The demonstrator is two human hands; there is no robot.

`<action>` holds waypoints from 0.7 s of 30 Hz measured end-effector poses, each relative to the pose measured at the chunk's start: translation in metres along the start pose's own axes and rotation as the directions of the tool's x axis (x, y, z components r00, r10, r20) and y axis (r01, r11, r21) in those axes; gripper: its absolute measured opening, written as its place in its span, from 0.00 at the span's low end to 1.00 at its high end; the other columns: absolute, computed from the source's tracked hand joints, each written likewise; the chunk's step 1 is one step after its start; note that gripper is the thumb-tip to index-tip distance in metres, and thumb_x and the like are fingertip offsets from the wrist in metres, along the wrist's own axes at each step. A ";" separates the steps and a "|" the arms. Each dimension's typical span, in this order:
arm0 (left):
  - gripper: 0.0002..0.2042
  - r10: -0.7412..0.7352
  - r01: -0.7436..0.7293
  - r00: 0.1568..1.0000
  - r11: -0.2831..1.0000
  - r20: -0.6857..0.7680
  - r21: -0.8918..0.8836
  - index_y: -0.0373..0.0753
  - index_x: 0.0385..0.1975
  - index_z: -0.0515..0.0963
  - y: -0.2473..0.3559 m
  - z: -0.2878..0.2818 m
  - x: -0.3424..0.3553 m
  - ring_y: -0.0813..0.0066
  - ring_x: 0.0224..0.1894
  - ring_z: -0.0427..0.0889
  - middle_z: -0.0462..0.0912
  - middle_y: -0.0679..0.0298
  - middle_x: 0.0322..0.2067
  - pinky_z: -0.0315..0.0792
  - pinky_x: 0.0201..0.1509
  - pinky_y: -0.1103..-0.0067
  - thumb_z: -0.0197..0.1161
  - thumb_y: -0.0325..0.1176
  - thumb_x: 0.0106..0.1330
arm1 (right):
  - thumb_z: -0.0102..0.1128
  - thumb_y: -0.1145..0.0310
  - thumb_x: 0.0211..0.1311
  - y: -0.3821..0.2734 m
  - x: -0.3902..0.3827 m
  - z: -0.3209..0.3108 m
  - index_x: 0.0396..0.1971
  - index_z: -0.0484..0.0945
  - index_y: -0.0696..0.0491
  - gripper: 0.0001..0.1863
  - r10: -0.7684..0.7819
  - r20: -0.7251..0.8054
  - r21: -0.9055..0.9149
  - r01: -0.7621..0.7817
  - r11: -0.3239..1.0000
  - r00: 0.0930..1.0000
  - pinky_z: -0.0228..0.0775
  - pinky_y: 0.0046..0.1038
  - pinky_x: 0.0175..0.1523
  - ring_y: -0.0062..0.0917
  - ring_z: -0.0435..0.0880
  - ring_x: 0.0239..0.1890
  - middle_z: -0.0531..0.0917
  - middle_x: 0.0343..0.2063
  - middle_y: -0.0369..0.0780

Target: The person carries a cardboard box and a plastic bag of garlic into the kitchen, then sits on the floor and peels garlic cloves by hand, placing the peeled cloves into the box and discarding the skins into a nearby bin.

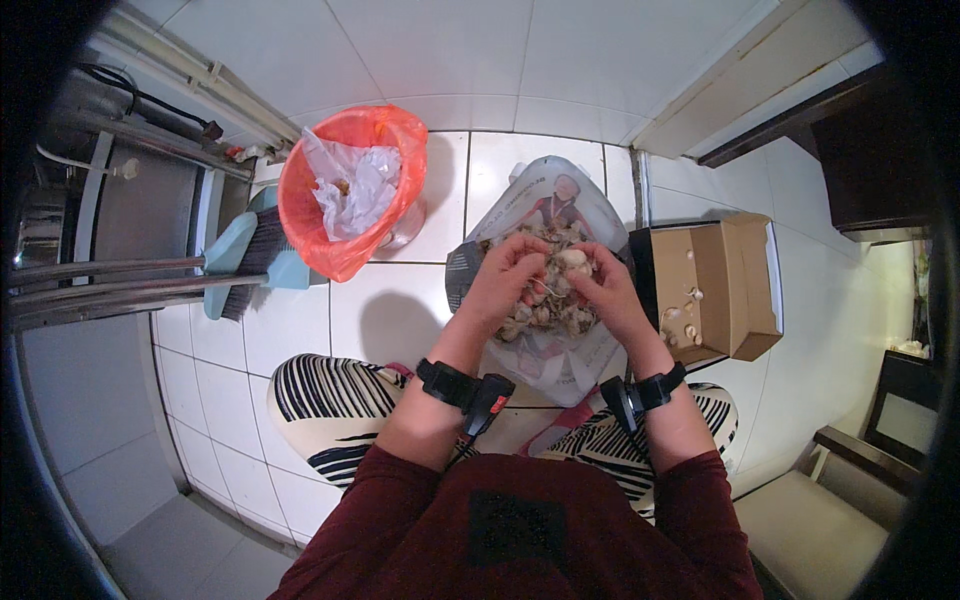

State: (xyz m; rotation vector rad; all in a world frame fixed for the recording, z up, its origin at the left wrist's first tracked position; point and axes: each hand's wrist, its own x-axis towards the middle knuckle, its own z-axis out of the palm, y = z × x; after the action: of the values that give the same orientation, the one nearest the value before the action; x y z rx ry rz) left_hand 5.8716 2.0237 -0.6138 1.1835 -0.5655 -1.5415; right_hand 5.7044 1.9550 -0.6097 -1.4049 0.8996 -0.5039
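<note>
My left hand (505, 275) and my right hand (605, 285) meet over a pile of garlic (520, 318) with dry skins and stalks. Both have curled fingers around garlic, my right thumb pressed against a pale piece (572, 258). The pile lies on a printed plastic bag (548, 370) spread on the tiled floor, between my bent knees. Just right of the bag is an open cardboard box (748, 300) with several pale cloves (672, 333) in it.
An orange-lined bin (350, 250) holding crumpled white paper stands at the upper left, beside light-blue brushes (265, 270) with metal handles. A tiled wall (430, 50) runs behind. A dark cabinet (870, 170) is at the upper right, a padded seat (810, 530) at the lower right.
</note>
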 end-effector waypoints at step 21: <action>0.06 -0.096 0.095 0.995 0.994 -0.026 -0.051 0.38 0.28 0.69 -0.032 0.001 0.010 0.84 0.17 0.69 0.72 0.68 0.19 0.62 0.18 0.87 0.57 0.30 0.53 | 0.60 0.69 0.51 -0.006 -0.002 0.008 0.42 0.72 0.56 0.18 -0.193 0.181 -0.413 0.253 0.875 0.964 0.71 0.30 0.42 0.38 0.79 0.39 0.78 0.37 0.46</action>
State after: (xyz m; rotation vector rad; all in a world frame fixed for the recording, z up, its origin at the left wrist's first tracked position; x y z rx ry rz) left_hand 5.8571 2.0246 -0.6439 1.2073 -0.4547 -1.6079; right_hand 5.7110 1.9606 -0.6040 -1.9447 0.7700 -0.3869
